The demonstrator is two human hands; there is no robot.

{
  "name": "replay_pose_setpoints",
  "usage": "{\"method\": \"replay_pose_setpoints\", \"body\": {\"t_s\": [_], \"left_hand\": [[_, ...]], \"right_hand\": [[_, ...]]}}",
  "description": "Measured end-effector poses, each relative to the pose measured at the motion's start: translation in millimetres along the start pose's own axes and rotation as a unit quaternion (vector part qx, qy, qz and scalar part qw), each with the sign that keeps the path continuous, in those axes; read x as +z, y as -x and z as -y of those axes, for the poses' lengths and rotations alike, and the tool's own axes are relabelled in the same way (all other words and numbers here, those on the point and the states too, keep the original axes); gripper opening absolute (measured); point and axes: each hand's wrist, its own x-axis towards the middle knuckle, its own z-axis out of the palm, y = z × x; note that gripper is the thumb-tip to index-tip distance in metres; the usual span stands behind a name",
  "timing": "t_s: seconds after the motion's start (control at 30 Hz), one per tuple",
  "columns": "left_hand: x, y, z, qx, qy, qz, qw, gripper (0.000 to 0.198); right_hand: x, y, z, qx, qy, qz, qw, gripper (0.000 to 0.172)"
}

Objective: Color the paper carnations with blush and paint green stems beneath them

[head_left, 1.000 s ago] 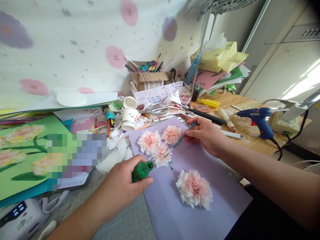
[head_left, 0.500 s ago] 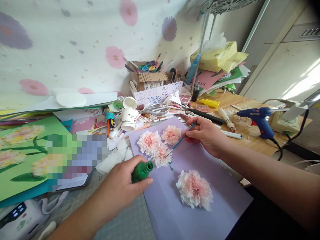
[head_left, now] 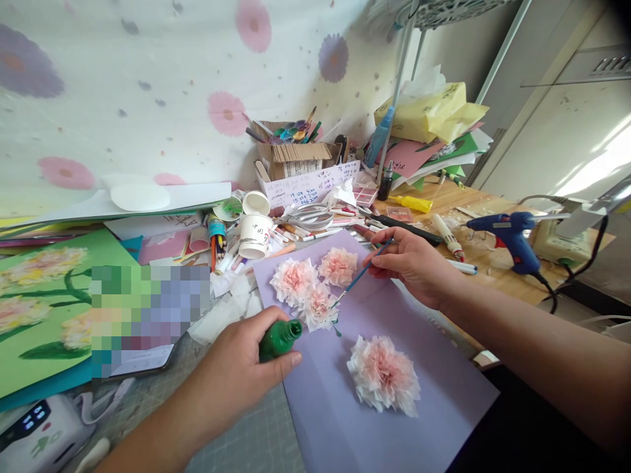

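My left hand [head_left: 256, 351] is closed around a small green bottle [head_left: 280, 338], uncapped and tilted to the right over the edge of a purple sheet of paper [head_left: 340, 407]. In my right hand [head_left: 407, 263] is a thin blue paintbrush [head_left: 355, 277], pinched between thumb and fingers. Its tip is at the right edge of a pink-and-white tissue paper flower [head_left: 318, 307], where a small green paint mark [head_left: 337, 328] shows on the sheet. Two more such flowers lie behind it, and a larger tissue flower [head_left: 384, 374] lies nearer to me.
A blue glue gun [head_left: 507, 230] with its cable stands at the right. Paper cups [head_left: 255, 236], pens and a cardboard box [head_left: 290, 154] crowd the back. On the left are a green flower picture [head_left: 44, 289] and a white device with a lit display [head_left: 39, 430].
My right hand has shifted slightly to the right with the paintbrush, whose tip stays near the same flower. My left hand and the bottle look unchanged.
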Motion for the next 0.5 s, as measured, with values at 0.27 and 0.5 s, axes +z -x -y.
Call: {"method": "replay_pose_setpoints", "body": {"t_s": [0.27,0.5], "left_hand": [[0.1,-0.5,0.5,0.005,0.008,0.001,1.000,0.018],[0.2,0.9,1.0,0.010,-0.002,-0.002,1.000,0.019]], "right_hand": [[1.2,-3.1,-1.3,0.000,-0.020,-0.009,1.000,0.041],[7.7,0.0,0.7,0.010,-0.022,-0.020,1.000,0.043]]}}
